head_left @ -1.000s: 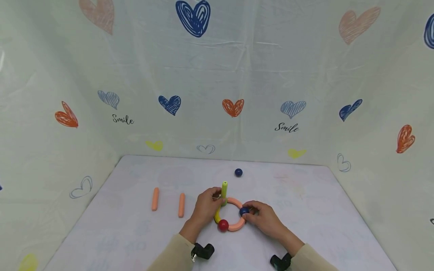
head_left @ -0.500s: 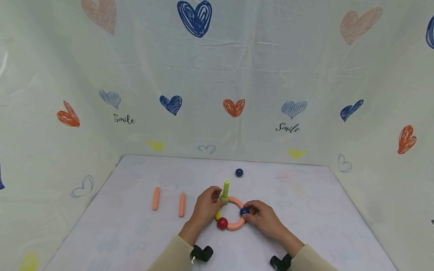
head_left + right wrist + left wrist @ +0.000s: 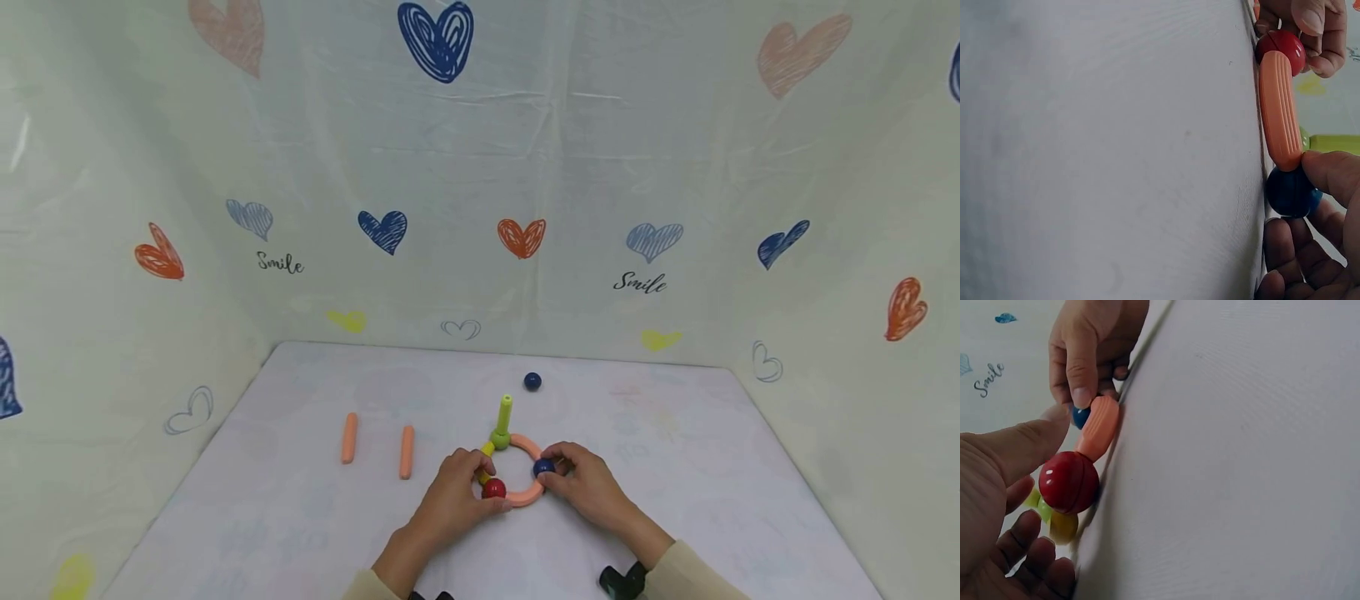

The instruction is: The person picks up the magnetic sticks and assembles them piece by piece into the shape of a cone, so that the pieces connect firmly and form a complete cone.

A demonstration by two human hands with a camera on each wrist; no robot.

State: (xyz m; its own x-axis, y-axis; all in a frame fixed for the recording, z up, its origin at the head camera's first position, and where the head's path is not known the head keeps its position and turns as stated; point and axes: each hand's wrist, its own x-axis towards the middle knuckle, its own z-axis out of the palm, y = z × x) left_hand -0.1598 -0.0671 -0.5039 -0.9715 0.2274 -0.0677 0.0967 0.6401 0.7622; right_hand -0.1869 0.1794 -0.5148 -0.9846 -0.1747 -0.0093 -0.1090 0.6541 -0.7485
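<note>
Head view: left hand (image 3: 455, 487) pinches the red ball (image 3: 493, 489) of the ring (image 3: 525, 497); right hand (image 3: 588, 486) pinches the blue ball (image 3: 543, 467). Left wrist view: thumb and curled fingers (image 3: 1035, 544) flank the red ball (image 3: 1069, 482). Right wrist view: thumb and fingers (image 3: 1300, 262) clasp the blue ball (image 3: 1290, 191), orange arc (image 3: 1279, 109) just beyond them.

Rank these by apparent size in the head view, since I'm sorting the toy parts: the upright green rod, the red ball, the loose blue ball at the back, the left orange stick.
1. Left orange stick, longest.
2. Upright green rod, somewhat shorter, though foreshortening makes that unsure.
3. Red ball, partly covered by the left hand.
4. Loose blue ball, smallest-looking, but it lies farther from the camera, so the balls may match.
</note>
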